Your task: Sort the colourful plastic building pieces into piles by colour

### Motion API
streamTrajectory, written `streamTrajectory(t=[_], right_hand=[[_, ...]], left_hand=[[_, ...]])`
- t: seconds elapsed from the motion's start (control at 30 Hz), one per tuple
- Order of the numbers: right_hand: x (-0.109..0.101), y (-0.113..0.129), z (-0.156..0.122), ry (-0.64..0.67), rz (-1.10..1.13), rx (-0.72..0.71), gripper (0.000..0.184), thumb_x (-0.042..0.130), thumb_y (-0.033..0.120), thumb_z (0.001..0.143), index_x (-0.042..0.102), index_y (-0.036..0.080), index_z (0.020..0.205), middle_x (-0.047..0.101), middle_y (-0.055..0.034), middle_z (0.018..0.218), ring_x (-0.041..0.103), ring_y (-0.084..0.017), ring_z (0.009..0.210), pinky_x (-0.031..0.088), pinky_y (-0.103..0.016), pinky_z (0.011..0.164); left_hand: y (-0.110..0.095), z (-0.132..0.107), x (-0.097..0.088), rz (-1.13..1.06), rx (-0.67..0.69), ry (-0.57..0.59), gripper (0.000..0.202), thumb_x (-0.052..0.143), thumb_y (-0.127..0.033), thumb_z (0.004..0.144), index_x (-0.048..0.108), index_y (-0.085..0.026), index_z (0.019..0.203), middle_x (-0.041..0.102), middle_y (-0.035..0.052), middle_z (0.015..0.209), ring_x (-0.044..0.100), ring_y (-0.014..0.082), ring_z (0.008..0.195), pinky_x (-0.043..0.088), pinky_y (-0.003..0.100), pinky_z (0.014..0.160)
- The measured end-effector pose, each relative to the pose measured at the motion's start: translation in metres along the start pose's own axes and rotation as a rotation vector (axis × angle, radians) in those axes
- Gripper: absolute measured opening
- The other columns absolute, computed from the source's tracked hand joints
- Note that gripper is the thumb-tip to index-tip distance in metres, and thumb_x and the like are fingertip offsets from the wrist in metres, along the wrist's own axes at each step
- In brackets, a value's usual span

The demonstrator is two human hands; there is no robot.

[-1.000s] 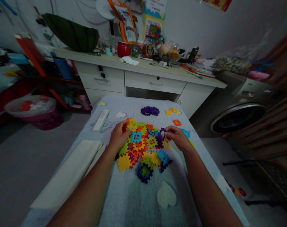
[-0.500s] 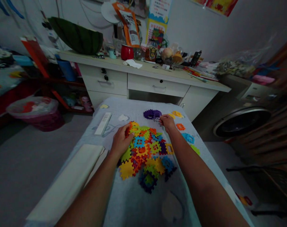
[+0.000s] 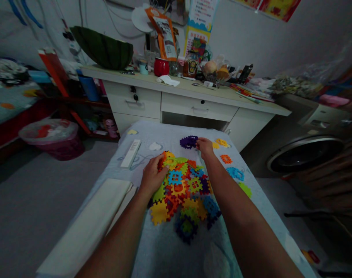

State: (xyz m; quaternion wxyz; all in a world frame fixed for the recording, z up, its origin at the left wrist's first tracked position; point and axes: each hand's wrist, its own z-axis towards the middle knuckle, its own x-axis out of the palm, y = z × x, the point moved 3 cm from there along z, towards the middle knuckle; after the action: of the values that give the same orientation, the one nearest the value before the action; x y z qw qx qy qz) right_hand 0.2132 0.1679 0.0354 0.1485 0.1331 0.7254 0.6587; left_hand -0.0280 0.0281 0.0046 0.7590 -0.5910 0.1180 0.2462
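Note:
At the far end of the pile, my right hand (image 3: pixel 204 147) pinches the edge of the purple interlocking pieces (image 3: pixel 188 142), which lie on the cloth. My left hand (image 3: pixel 153 174) rests against the left side of the pile of colourful interlocking plastic pieces (image 3: pixel 180 189), thumb and fingers apart around its edge. Orange and yellow pieces sit by those fingertips, which are partly hidden. A blue window-shaped piece (image 3: pixel 175 177) lies on top of the heap. To the right of my right forearm are an orange piece (image 3: pixel 226 158), blue pieces (image 3: pixel 235 173) and a green piece (image 3: pixel 245 189).
A white box (image 3: pixel 131 154) lies left of the pile, with a folded cream-coloured sheet (image 3: pixel 89 224) nearer me. Beyond the cloth-covered table (image 3: pixel 164 131) stands a cluttered white desk (image 3: pixel 143 102). A washing machine (image 3: pixel 306 135) is on the right, a lined bin (image 3: pixel 52 141) left.
The view has shifted, moving the scene slightly rightward in the picture. My right hand stays at the purple pieces, whose outline looks turned a little. My left hand remains at the pile.

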Motion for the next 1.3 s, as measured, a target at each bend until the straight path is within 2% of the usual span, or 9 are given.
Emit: streamTrajectory(t=[0.2, 0.33, 0.47, 0.6, 0.67, 0.77, 0.97, 1.1, 1.3], right_hand=[[-0.032, 0.005, -0.025, 0.114, -0.102, -0.094, 0.025, 0.063, 0.020, 0.063, 0.065, 0.018, 0.088, 0.068, -0.0014, 0.090, 0.059, -0.011, 0.073, 0.048, -0.022, 0.059], [-0.065, 0.009, -0.051, 0.282, -0.217, -0.147, 0.024, 0.065, 0.025, 0.067, 0.066, 0.019, 0.090, 0.068, -0.0020, 0.092, 0.060, -0.013, 0.076, 0.048, -0.023, 0.061], [-0.097, 0.007, -0.084, 0.480, -0.548, -0.205, 0.019, 0.068, 0.027, 0.071, 0.068, 0.019, 0.088, 0.067, -0.0016, 0.080, 0.059, -0.014, 0.071, 0.047, -0.026, 0.064], [-0.119, 0.005, -0.115, 0.586, -0.826, -0.324, 0.032, 0.076, 0.027, 0.068, 0.070, 0.020, 0.098, 0.067, -0.0050, 0.099, 0.060, -0.016, 0.081, 0.049, -0.032, 0.076], [-0.122, 0.004, -0.128, 0.627, -0.892, -0.361, 0.038, 0.077, 0.027, 0.068, 0.069, 0.020, 0.104, 0.066, -0.0067, 0.105, 0.060, -0.018, 0.087, 0.048, -0.033, 0.079], [-0.120, 0.002, -0.139, 0.657, -0.962, -0.392, 0.038, 0.077, 0.024, 0.068, 0.069, 0.019, 0.105, 0.065, -0.0074, 0.101, 0.060, -0.020, 0.089, 0.047, -0.032, 0.079], [-0.112, -0.005, -0.143, 0.666, -0.946, -0.412, 0.025, 0.073, 0.020, 0.069, 0.068, 0.018, 0.094, 0.061, -0.0022, 0.088, 0.056, -0.017, 0.080, 0.043, -0.028, 0.073], [-0.110, -0.006, -0.147, 0.650, -0.871, -0.443, 0.013, 0.066, 0.013, 0.071, 0.065, 0.018, 0.083, 0.058, -0.0015, 0.090, 0.053, -0.013, 0.077, 0.042, -0.027, 0.072], [-0.109, -0.004, -0.156, 0.706, -0.856, -0.523, 0.029, 0.075, 0.021, 0.071, 0.063, 0.020, 0.098, 0.058, -0.0047, 0.102, 0.054, -0.017, 0.087, 0.044, -0.032, 0.081]], left_hand=[[0.000, 0.000, 0.000, 0.009, -0.001, 0.001, 0.048, 0.059, -0.034, 0.082, 0.057, -0.022, 0.128, 0.060, 0.0086, 0.125, 0.058, 0.0243, 0.117, 0.046, 0.041, 0.103], [0.005, 0.001, 0.003, 0.009, 0.016, -0.002, 0.048, 0.059, -0.035, 0.082, 0.057, -0.022, 0.128, 0.060, 0.0083, 0.124, 0.058, 0.0239, 0.115, 0.045, 0.042, 0.104], [0.006, 0.001, 0.004, 0.018, 0.020, -0.008, 0.048, 0.059, -0.036, 0.083, 0.057, -0.023, 0.129, 0.060, 0.0077, 0.123, 0.058, 0.0234, 0.114, 0.045, 0.041, 0.103], [0.002, 0.001, 0.002, 0.036, 0.002, -0.005, 0.048, 0.059, -0.035, 0.082, 0.057, -0.024, 0.128, 0.060, 0.0074, 0.122, 0.059, 0.0232, 0.112, 0.045, 0.041, 0.102], [-0.001, 0.000, 0.001, 0.040, -0.005, -0.006, 0.048, 0.060, -0.035, 0.081, 0.057, -0.024, 0.128, 0.061, 0.0074, 0.122, 0.059, 0.0231, 0.111, 0.045, 0.040, 0.102], [-0.003, 0.000, 0.001, 0.043, -0.003, -0.009, 0.048, 0.059, -0.035, 0.081, 0.057, -0.023, 0.127, 0.061, 0.0074, 0.120, 0.059, 0.0230, 0.111, 0.045, 0.040, 0.102], [-0.002, 0.001, 0.001, 0.044, 0.002, -0.004, 0.049, 0.058, -0.035, 0.081, 0.057, -0.021, 0.128, 0.061, 0.0087, 0.121, 0.059, 0.0236, 0.110, 0.046, 0.041, 0.101], [-0.002, 0.000, 0.001, 0.056, -0.001, -0.002, 0.048, 0.059, -0.036, 0.081, 0.057, -0.022, 0.127, 0.061, 0.0080, 0.119, 0.059, 0.0235, 0.109, 0.047, 0.040, 0.099], [-0.003, 0.000, 0.000, 0.047, 0.005, -0.011, 0.047, 0.059, -0.036, 0.081, 0.058, -0.023, 0.126, 0.062, 0.0074, 0.117, 0.060, 0.0237, 0.108, 0.047, 0.040, 0.099]])
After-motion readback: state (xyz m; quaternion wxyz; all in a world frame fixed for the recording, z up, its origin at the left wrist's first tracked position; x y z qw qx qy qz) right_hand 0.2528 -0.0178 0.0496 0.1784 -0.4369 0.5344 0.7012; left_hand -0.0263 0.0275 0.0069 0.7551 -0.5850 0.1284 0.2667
